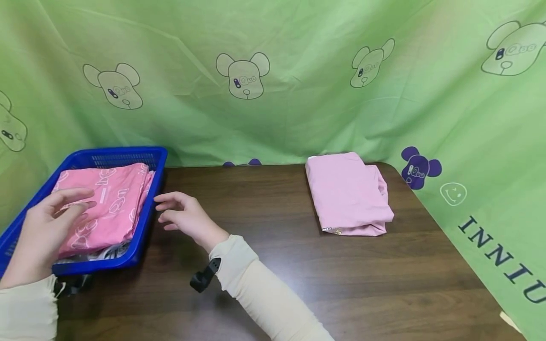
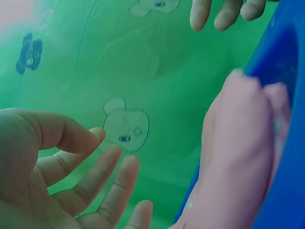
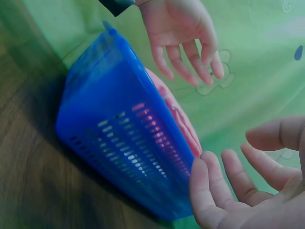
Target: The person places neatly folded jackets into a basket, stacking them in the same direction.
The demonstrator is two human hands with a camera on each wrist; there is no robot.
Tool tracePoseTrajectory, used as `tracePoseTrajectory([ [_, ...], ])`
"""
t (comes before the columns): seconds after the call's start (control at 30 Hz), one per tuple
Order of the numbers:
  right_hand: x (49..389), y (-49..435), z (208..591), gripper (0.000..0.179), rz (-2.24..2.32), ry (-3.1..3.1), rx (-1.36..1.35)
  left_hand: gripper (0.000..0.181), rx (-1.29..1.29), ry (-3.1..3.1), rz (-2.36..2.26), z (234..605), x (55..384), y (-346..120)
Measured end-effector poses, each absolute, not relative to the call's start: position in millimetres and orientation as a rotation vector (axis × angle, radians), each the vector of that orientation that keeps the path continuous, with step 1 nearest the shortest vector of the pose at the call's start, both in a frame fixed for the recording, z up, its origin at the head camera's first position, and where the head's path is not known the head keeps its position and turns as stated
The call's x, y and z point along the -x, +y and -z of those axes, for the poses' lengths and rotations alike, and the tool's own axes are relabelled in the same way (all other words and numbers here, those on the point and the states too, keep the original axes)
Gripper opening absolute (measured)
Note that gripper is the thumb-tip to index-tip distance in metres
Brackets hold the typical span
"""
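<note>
A blue plastic basket (image 1: 159, 189) stands at the table's left, with a folded pink printed cloth (image 1: 115, 203) lying on top of other fabric inside it. Over the basket's left part hovers my left hand (image 1: 47, 232), fingers loosely bent and holding nothing. My right hand (image 1: 187, 218) is just beyond the basket's right rim, fingers relaxed, nothing in its grasp. In the right wrist view, its fingertips (image 3: 200, 176) appear close to the basket's edge; whether they touch it I cannot tell. A folded light pink garment (image 1: 347, 194) with a zipper at its front corner lies on the table's right side.
The brown wooden table (image 1: 264, 203) carries the basket and the garment. A green curtain (image 1: 290, 123) with bear prints hangs along the back and both sides. Black wrist straps (image 1: 206, 274) sit by the cream sleeves. A small pale object (image 1: 509, 322) shows at the right edge.
</note>
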State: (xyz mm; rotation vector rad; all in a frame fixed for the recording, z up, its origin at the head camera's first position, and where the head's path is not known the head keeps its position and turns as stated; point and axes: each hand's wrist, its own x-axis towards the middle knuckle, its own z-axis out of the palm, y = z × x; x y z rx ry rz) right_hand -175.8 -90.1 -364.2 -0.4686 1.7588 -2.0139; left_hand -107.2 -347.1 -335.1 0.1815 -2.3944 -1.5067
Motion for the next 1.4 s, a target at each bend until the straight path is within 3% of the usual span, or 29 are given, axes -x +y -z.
tracePoseTrajectory([
  [0.2,178,-76,366,0.032,1.976,1.914,0.565,0.032,-0.128,-2.364,1.492,336,108,-327],
  [0.43,177,-60,368,0.03,1.925,2.03,0.638,0.029,-0.081,-2.152,1.795,339,108,-303],
  [0.67,177,-30,369,0.033,1.775,2.249,0.771,0.029,-0.023,-2.187,1.738,344,112,-279],
  [1.4,203,69,358,0.027,1.697,2.523,0.741,0.023,0.284,-2.129,1.865,358,154,-188],
])
